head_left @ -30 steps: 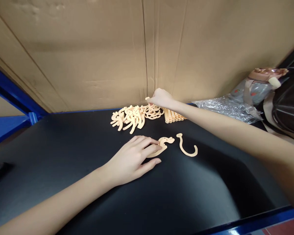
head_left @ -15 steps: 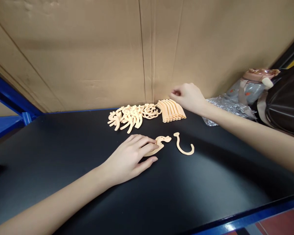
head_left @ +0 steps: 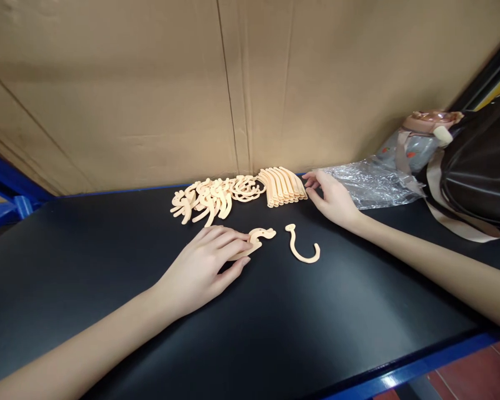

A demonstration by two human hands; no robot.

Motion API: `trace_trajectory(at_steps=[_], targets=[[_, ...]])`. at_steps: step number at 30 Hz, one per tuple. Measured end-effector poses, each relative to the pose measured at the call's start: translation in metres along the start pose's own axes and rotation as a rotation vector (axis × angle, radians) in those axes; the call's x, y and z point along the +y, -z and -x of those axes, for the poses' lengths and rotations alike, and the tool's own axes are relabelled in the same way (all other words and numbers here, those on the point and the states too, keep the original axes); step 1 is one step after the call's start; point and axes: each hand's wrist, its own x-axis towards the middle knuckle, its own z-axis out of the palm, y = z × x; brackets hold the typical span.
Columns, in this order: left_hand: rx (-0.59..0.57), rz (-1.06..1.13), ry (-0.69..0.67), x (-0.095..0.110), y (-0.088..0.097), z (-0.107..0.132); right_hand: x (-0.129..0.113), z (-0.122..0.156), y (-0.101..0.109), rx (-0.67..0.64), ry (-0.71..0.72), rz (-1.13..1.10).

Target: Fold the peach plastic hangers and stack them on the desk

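My left hand (head_left: 208, 266) lies low over a beige, flat, curved piece (head_left: 261, 235), its fingers stretched out on top and the thumb apart on the table side. Part of that piece is hidden under the fingers. To its right, a thin beige hook (head_left: 302, 251) rests on the black table (head_left: 325, 328), untouched. Beside the right end of a neat stack of curved beige strips (head_left: 284, 189) is my right hand (head_left: 331, 197). Its fingers are loosely bent, thumb apart, with nothing visible between them; whether the fingertips touch the stack I cannot tell.
Loose beige curved pieces (head_left: 208, 199) lie heaped left of the stack, beside beige ring-like pieces (head_left: 246, 189). A cardboard wall (head_left: 150, 100) closes off the back. At the right are clear plastic wrap (head_left: 370, 183), a bottle (head_left: 419, 144) and a dark bag (head_left: 483, 161) with its strap.
My right hand has come down from above the stack to its right side, and its fingers have opened. My left hand stays on the curved piece. The whole view has shifted slightly.
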Motion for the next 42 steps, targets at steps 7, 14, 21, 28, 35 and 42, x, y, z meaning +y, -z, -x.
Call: trace_trajectory(at_steps=[7, 14, 21, 28, 35, 42], targets=[[0.001, 0.012, -0.009, -0.0005, 0.0004, 0.0009, 0.0049, -0.0007, -0.0002, -0.037, -0.025, -0.037], [-0.019, 0.018, -0.006, -0.0007, 0.001, 0.0016, 0.0044, -0.0006, -0.0005, -0.076, -0.04, -0.008], [-0.02, 0.011, -0.013, -0.0021, -0.0009, 0.0012, 0.0101, -0.0009, -0.0032, -0.073, -0.093, 0.119], [-0.013, 0.013, -0.017, -0.0027, -0.0016, 0.0001, 0.0099, 0.0017, -0.0073, -0.082, -0.074, 0.203], [-0.014, 0.007, -0.016, -0.002, -0.0002, 0.003, 0.0105, 0.0021, -0.0074, -0.063, -0.117, 0.284], [-0.014, 0.006, -0.015, -0.0019, -0.0007, 0.0014, 0.0096, 0.0014, -0.005, -0.079, -0.142, 0.404]])
